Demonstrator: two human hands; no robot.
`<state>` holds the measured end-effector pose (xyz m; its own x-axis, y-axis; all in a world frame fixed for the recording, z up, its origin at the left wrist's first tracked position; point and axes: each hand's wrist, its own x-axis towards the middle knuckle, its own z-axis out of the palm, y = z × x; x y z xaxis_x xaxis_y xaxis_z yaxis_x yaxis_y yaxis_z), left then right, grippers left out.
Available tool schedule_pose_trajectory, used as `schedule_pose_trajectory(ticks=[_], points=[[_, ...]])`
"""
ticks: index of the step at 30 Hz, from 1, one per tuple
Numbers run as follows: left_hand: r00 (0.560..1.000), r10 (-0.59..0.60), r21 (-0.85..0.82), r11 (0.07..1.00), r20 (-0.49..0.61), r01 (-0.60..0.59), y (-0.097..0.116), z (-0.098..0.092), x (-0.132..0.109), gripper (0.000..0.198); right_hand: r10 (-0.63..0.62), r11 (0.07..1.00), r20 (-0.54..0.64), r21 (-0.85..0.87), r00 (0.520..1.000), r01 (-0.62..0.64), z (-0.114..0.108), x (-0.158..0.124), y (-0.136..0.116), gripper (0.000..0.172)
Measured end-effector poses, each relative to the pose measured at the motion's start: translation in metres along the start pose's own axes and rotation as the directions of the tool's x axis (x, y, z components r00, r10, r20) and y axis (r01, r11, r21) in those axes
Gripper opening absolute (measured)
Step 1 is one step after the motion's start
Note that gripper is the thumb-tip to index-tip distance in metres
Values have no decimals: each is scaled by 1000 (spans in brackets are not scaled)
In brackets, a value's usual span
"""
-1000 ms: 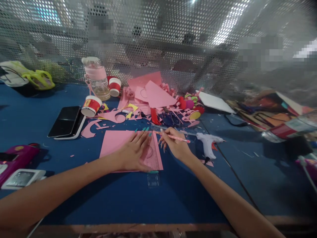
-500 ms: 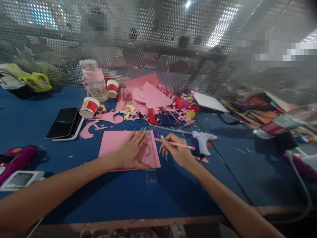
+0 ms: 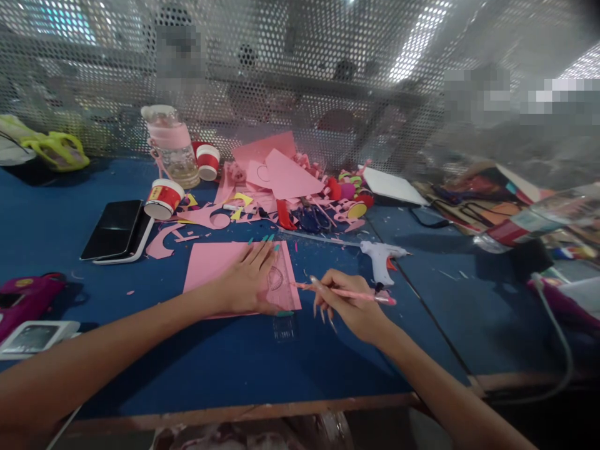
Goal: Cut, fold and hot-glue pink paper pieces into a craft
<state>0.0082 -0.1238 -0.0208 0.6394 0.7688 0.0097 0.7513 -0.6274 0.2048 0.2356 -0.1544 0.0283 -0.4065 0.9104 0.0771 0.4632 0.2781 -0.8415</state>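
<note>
My left hand point(image 3: 248, 281) lies flat, fingers stretched out, on a clear ruler with a protractor arc point(image 3: 280, 284) that rests along the right edge of a pink paper sheet point(image 3: 210, 265) on the blue table. In my right hand point(image 3: 349, 300) I pinch a pink pencil point(image 3: 349, 294). Its tip points left and sits at the sheet's right edge, near the ruler's lower end. The ruler's near end point(image 3: 284, 327) sticks out past the sheet toward me.
A white glue gun point(image 3: 382, 259) lies just right of my right hand. Behind the sheet sits a heap of pink paper scraps point(image 3: 276, 181), scissors, two red cups point(image 3: 162, 199), a bottle point(image 3: 171, 145). Two phones point(image 3: 115, 230) lie left. A perforated metal screen point(image 3: 300, 75) closes the back.
My right hand has slid the pencil down along the ruler's edge, from the sheet's top corner toward me. The left hand has stayed pressed on the ruler.
</note>
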Motion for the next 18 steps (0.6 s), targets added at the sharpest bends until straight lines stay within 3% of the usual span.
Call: schedule_pose_trajectory(ticks=[11, 18], points=[[1000, -20, -5, 1000, 23, 20, 1, -2, 0, 115, -23, 999, 122, -37, 992, 27, -9, -20, -4, 33], [999, -16, -3, 1000, 35, 17, 1, -3, 1, 118, -145, 977, 165, -130, 976, 167, -11, -25, -6, 33]])
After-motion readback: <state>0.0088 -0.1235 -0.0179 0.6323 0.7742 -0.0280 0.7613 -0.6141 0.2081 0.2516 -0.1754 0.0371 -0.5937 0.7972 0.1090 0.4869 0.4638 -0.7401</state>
